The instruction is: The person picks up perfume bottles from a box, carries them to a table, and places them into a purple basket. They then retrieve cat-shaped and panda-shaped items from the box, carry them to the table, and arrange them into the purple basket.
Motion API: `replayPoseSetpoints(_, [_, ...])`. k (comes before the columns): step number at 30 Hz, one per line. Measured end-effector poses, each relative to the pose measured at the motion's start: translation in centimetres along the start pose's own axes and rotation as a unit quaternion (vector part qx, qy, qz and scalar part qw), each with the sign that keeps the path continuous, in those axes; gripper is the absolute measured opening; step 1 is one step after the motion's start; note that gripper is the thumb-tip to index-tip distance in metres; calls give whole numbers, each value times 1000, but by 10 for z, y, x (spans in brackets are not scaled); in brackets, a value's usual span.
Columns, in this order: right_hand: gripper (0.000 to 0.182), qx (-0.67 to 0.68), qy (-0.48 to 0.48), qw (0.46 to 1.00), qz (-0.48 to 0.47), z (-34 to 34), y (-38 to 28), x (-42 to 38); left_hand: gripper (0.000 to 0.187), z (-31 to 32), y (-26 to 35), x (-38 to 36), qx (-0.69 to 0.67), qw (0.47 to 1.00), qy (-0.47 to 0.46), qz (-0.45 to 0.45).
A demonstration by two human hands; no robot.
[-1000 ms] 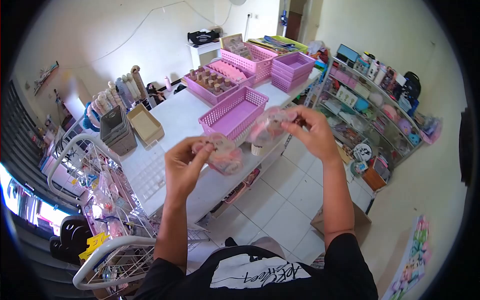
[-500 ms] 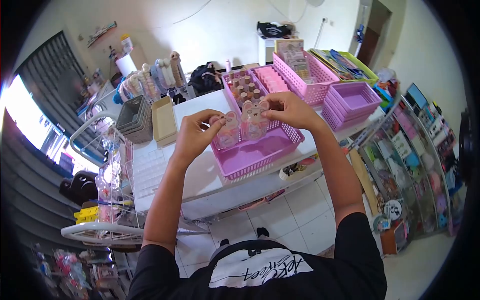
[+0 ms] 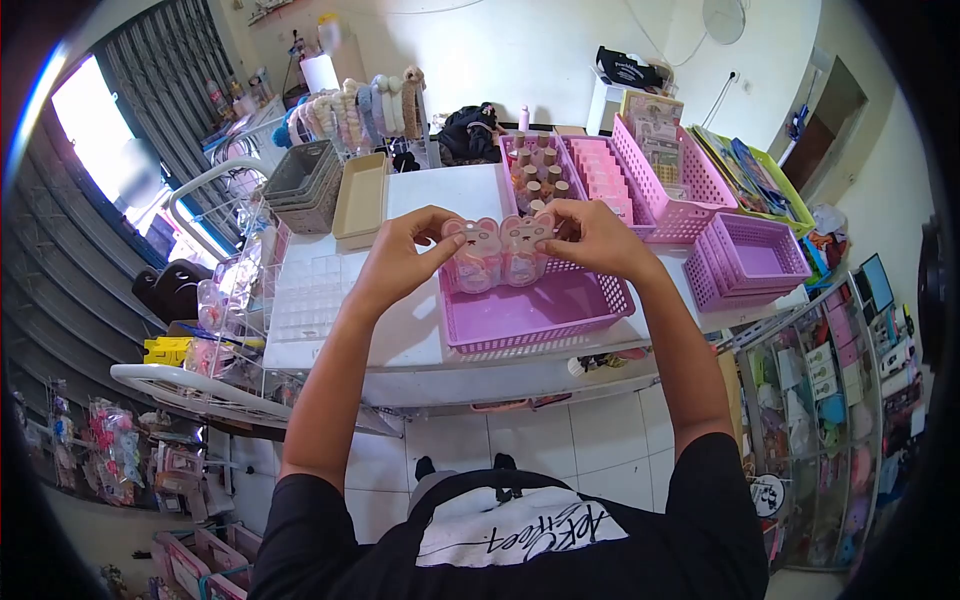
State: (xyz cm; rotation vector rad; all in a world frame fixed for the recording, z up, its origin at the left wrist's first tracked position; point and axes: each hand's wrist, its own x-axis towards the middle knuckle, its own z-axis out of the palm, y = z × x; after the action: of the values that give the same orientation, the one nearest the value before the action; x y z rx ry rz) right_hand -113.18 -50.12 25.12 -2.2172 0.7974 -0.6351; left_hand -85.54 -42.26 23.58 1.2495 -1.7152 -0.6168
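My left hand (image 3: 408, 250) pinches a pink, clear bear-shaped pack (image 3: 477, 268) at its head, thumb in front. A matching bear-shaped pack (image 3: 523, 262) is in my right hand (image 3: 600, 240), also gripped by the head. Both packs hang upright side by side, their edges nearly touching; the pink contents are too small to make out. Below them lies a purple perforated basket (image 3: 540, 318) on the white table. Just behind the packs, a second purple basket holds several bottles (image 3: 535, 180) with wooden-looking caps.
Pink packets (image 3: 600, 175) fill a purple basket at the back. Right of it is a pink basket (image 3: 690, 210) with cards, then stacked purple baskets (image 3: 755, 255). A beige tray (image 3: 362, 200), grey baskets (image 3: 305, 185) and a clear divided tray (image 3: 318, 300) are on the left.
The two bear-shaped packs have come level and closer together between my hands. My view has shifted, so the table appears farther right.
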Motion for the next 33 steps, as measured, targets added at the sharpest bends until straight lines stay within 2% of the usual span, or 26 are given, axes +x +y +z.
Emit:
replayPoseSetpoints(5, [26,33,25,999,-22,1,5,-3,22,4,2,-2,-4,1000,23,19])
replayPoseSetpoints(7, [25,53,29,998,20,1,9,-3,21,4,-4,-1,-6,1000,6,-8])
replayPoseSetpoints(10, [24,79,51,995,28,3,7,-3,21,6,-3,0,-16,999,14,-25])
replayPoseSetpoints(14, [27,42,42,998,23,2,10,-6,21,8,0,-1,2,1000,12,-2])
replayPoseSetpoints(20, [37,7,87,996,-16,0,-1,-16,22,10,11,-7,42,996,68,25])
replayPoseSetpoints(22, [32,24,117,993,-18,-1,-4,-18,21,11,6,-7,14,997,73,18])
replayPoseSetpoints(25, [25,55,74,996,15,-1,3,-16,20,8,-1,-7,-25,999,39,-18])
replayPoseSetpoints(28, [19,64,91,994,16,2,5,-12,19,9,-2,-6,-18,998,40,-37])
replayPoseSetpoints(33, [21,46,94,995,3,2,4,-10,18,13,0,-6,5,998,66,11])
